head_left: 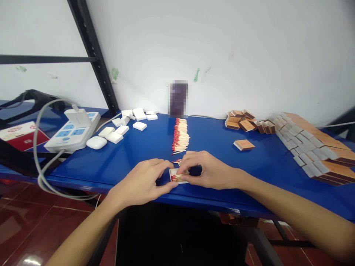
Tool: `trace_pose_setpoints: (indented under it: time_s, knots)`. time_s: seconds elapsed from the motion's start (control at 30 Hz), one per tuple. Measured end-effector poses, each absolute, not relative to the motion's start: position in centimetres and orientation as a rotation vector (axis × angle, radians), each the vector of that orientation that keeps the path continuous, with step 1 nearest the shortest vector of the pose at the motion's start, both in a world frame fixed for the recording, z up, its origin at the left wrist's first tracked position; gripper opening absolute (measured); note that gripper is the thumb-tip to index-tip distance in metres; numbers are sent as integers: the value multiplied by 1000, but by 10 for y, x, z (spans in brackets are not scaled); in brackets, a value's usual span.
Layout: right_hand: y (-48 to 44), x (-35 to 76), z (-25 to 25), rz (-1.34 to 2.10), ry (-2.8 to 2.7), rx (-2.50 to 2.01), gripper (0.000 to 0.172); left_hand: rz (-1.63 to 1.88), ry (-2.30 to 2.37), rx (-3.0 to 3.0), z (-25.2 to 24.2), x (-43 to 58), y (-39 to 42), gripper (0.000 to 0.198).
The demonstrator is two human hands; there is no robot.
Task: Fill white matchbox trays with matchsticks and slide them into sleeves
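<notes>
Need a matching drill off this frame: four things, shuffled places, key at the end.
Things
1. Tray
2. Power strip
3. Match pile
4. Box stack

Places
A. Right end of the table
B. Between the left hand and right hand
C. Mid-table, beyond the hands
D. Left part of the table, a white adapter on it

Pairs: 1-B, 2-D, 3-C, 4-A

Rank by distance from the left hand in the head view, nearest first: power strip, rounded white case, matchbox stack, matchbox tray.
1. Matchbox tray: at the left hand, right side.
2. Rounded white case: left, farther back.
3. Power strip: farther left.
4. Matchbox stack: far right.
</notes>
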State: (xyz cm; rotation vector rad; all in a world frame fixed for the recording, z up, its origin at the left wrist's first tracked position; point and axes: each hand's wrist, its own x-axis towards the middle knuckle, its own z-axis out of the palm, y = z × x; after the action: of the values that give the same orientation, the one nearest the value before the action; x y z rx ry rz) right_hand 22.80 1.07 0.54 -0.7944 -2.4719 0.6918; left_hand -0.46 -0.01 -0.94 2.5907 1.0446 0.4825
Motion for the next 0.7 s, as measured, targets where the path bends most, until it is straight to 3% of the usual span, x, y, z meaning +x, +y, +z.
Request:
trace_pose_setpoints:
  time_s: [0.47, 0.7]
  knots:
    - [12, 232, 1, 668, -2284, -782, 6, 505, 1076, 2548, -9, -3, -1, 30]
    - [12, 229, -2, 492, -2358, -706, 8, 492, 1070, 2536, -8, -4, -1, 28]
